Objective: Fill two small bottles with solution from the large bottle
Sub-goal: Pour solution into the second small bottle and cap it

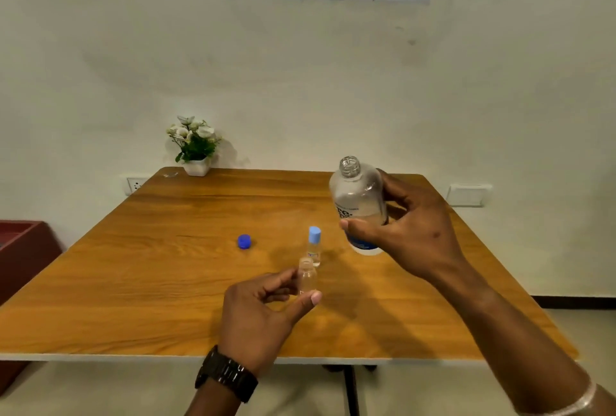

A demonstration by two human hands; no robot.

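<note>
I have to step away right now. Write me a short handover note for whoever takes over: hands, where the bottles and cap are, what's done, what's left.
Left hand: holds the open small bottle between fingers and thumb, upright, uncapped; it looks empty.
Right hand: grips the large bottle, lifted off the table, cap off, roughly upright, not pouring.
Second small bottle: stands on the table just behind the first, light blue cap on; fill level cannot be told.
Dark blue cap: lies on the table to the left.
Done: large bottle and one small bottle opened.
Left: pour into the held bottle, cap it; the second bottle may still need filling.
</note>
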